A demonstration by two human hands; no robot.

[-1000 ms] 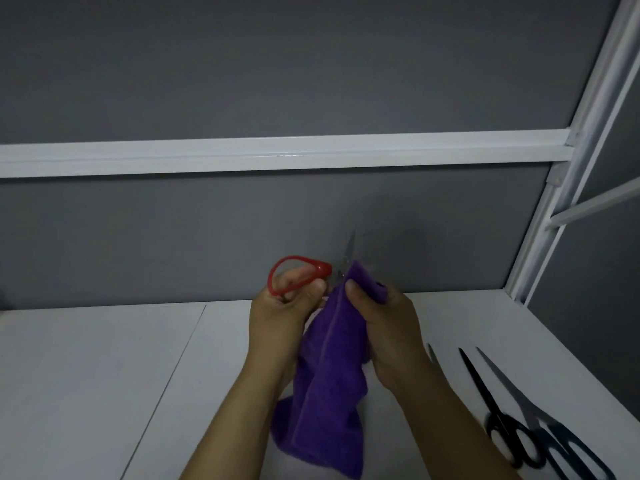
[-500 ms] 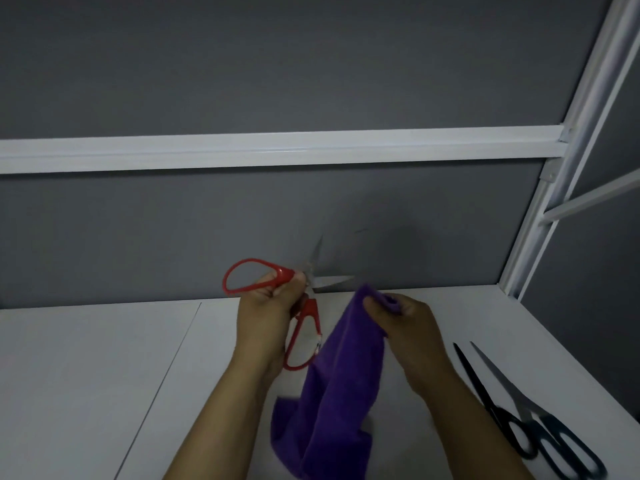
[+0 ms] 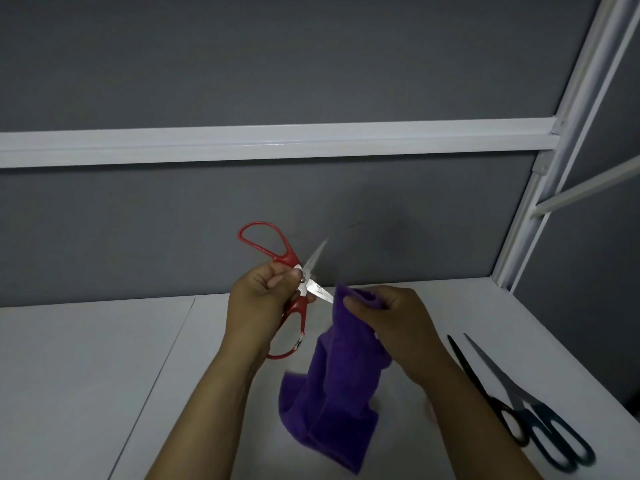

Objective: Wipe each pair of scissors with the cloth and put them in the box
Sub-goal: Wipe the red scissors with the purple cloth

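The red-handled scissors (image 3: 302, 279) are up above the white table (image 3: 86, 375), short silver blades spread apart. The left hand (image 3: 258, 303) grips them near the pivot. The right hand (image 3: 398, 317) pinches a hanging purple cloth (image 3: 332, 393), whose top meets the lower blade tip. Black scissors (image 3: 485, 393) and teal-handled scissors (image 3: 540, 420) lie overlapping on the table at the right. Behind is a grey wall (image 3: 311, 64) with a white rail (image 3: 277, 142).

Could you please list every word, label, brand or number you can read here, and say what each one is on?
No readable text anywhere.
Red scissors, held by the left hand: a pale speck on the lower handle, too small to read.
Purple cloth in the right hand, black scissors, teal-handled scissors: no markings visible.
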